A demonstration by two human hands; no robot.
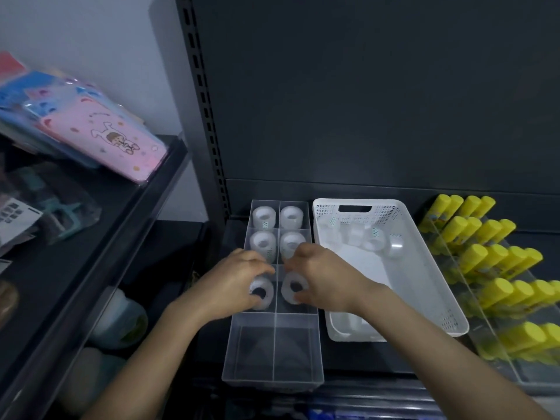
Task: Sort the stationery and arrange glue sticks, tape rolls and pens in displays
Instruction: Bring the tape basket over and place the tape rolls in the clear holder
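Note:
A clear divided organizer (272, 353) stands on the dark shelf, two compartments wide. Its two back rows each hold clear tape rolls (264, 217). In the third row my left hand (233, 283) grips a tape roll (261, 294) in the left compartment, and my right hand (321, 277) grips another tape roll (292, 287) in the right compartment. The front row is bare. A white perforated basket (424, 268) to the right holds several more tape rolls (374, 240). Yellow glue sticks (491, 262) lie in rows in a clear tiered display at the far right.
A dark side shelf (100, 237) at the left carries pink and blue packaged cases (103, 137) and other packets. The black slotted upright (206, 116) and dark back panel rise behind the organizer. White containers (121, 319) sit below the side shelf.

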